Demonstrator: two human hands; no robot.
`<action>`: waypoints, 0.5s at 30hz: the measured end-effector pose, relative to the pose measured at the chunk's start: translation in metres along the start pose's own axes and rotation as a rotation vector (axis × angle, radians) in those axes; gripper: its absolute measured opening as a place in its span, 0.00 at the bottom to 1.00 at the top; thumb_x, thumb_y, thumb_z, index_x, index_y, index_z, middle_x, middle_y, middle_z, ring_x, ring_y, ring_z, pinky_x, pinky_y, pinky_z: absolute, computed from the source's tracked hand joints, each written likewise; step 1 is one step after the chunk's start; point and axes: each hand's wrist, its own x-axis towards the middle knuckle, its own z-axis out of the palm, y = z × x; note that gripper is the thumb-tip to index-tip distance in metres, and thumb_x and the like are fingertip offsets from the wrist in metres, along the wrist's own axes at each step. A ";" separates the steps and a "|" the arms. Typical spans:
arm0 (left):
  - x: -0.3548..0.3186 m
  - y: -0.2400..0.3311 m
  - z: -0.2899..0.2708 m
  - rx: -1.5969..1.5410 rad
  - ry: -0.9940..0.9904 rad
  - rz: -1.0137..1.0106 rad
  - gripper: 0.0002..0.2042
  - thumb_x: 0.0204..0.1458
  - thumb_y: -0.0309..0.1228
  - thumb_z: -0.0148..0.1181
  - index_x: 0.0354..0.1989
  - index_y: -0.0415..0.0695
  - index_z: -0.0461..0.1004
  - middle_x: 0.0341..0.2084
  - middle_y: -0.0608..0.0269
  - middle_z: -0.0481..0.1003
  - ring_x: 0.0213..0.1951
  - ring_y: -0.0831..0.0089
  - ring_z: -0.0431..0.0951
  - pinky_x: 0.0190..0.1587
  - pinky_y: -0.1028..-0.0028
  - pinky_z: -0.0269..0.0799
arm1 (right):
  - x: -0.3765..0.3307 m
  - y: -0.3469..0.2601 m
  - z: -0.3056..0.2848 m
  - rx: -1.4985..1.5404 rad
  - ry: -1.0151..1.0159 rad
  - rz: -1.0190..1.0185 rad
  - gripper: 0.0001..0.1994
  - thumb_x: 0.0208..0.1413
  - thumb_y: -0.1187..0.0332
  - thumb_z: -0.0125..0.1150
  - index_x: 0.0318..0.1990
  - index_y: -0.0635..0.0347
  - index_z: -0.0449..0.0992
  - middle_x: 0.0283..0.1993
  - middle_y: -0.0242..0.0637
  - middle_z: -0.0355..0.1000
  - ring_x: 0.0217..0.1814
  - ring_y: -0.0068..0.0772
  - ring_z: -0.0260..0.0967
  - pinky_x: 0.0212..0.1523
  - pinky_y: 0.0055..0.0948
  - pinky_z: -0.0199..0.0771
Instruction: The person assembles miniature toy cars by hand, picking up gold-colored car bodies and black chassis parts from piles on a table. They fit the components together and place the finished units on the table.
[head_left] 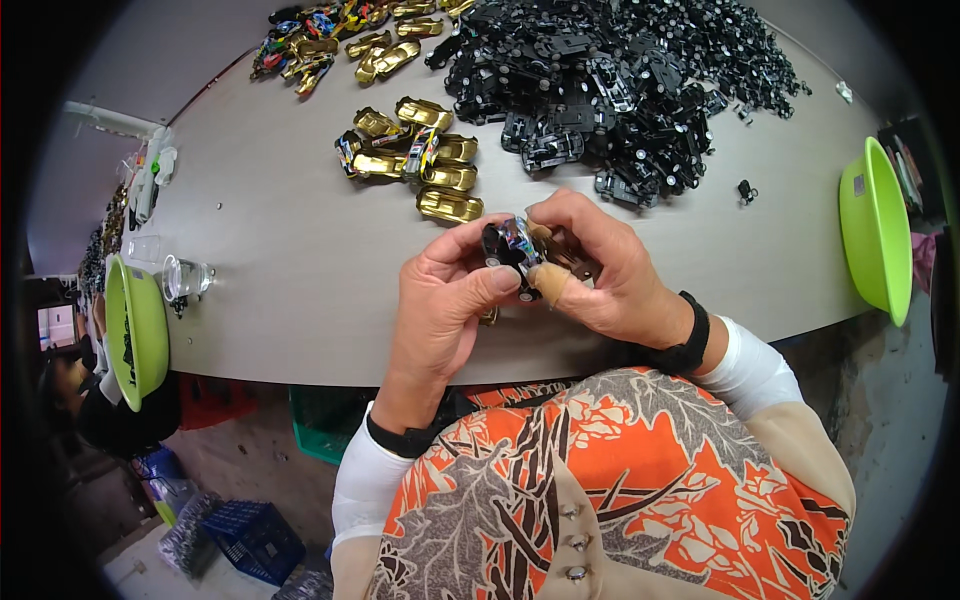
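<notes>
In front of my chest, both hands hold a small toy car (516, 238) with a multicoloured body and black parts with small wheels. My left hand (440, 305) grips it from the left, thumb pressed on its near side. My right hand (625, 275) closes on it from the right; tan covers wrap the thumb tip and a fingertip. Something dark brown and shiny shows under the right fingers, too hidden to name. Just beyond my hands lies a small group of gold toy car bodies (450, 205), with a few multicoloured ones among them. A bit of gold shows below my left fingers.
A large heap of black toy car chassis (600, 110) covers the far middle and right. More gold and multicoloured bodies (390, 60) lie far left. Green basins stand at the right (875, 230) and left (140, 330) edges. A clear cup (188, 277) is near the left basin; another person sits beyond.
</notes>
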 end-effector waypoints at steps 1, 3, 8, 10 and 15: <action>0.000 0.000 -0.001 0.021 -0.001 0.012 0.21 0.43 0.17 0.62 0.49 0.33 0.69 0.40 0.57 0.73 0.39 0.73 0.76 0.40 0.73 0.78 | 0.000 -0.001 0.000 0.001 0.002 0.000 0.15 0.47 0.78 0.55 0.44 0.64 0.67 0.33 0.32 0.66 0.28 0.16 0.62 0.26 0.18 0.64; -0.001 -0.001 -0.003 0.061 -0.002 0.031 0.21 0.43 0.17 0.62 0.49 0.33 0.69 0.41 0.58 0.73 0.39 0.74 0.75 0.41 0.75 0.77 | 0.000 -0.001 0.002 0.001 0.031 -0.021 0.16 0.47 0.78 0.55 0.46 0.64 0.68 0.33 0.33 0.66 0.28 0.18 0.63 0.27 0.18 0.64; -0.001 -0.003 -0.002 0.111 -0.002 0.084 0.21 0.41 0.15 0.62 0.48 0.35 0.71 0.40 0.61 0.72 0.40 0.76 0.74 0.40 0.77 0.76 | 0.001 -0.004 0.001 -0.001 0.016 -0.040 0.16 0.46 0.78 0.56 0.45 0.64 0.69 0.33 0.35 0.66 0.28 0.20 0.63 0.28 0.20 0.65; -0.001 -0.004 -0.002 0.137 0.014 0.092 0.21 0.41 0.14 0.62 0.48 0.35 0.72 0.40 0.63 0.71 0.40 0.77 0.73 0.39 0.78 0.76 | 0.005 -0.001 -0.006 -0.144 -0.074 -0.169 0.15 0.47 0.77 0.56 0.45 0.64 0.70 0.34 0.34 0.66 0.28 0.20 0.63 0.28 0.21 0.64; 0.001 -0.008 -0.003 0.275 -0.017 0.174 0.21 0.45 0.17 0.61 0.51 0.35 0.70 0.38 0.65 0.69 0.39 0.79 0.72 0.35 0.81 0.76 | 0.005 -0.003 -0.008 -0.037 -0.122 -0.042 0.12 0.49 0.75 0.58 0.43 0.64 0.71 0.33 0.34 0.66 0.28 0.19 0.63 0.28 0.21 0.64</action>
